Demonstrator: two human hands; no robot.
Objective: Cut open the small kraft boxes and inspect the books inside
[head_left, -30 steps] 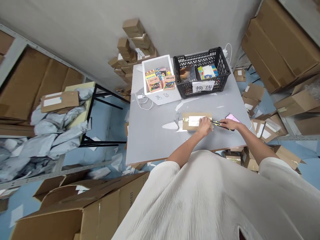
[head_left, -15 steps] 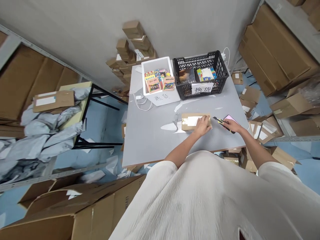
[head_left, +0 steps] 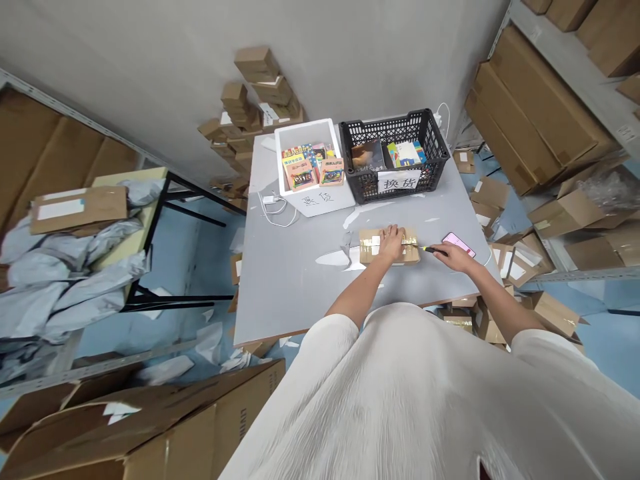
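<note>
A small taped cardboard parcel (head_left: 369, 247) with a white label lies on the grey table (head_left: 300, 267). My left hand (head_left: 391, 242) lies on top of it, fingers spread flat, pressing it down. My right hand (head_left: 453, 255) is closed round a yellow and black utility knife (head_left: 429, 250), whose tip touches the parcel's right end. A pink phone (head_left: 459, 244) lies just behind my right hand.
At the table's back stand a white foam box (head_left: 310, 197) of colourful books and a black plastic crate (head_left: 395, 130) with a label. A white charger cable (head_left: 273, 203) lies left of them. Cardboard boxes are stacked against the wall, on the shelves and over the floor.
My right hand has brought the knife back left against the parcel's end. My left hand slid up onto the parcel's middle. The camera view shifted slightly.
</note>
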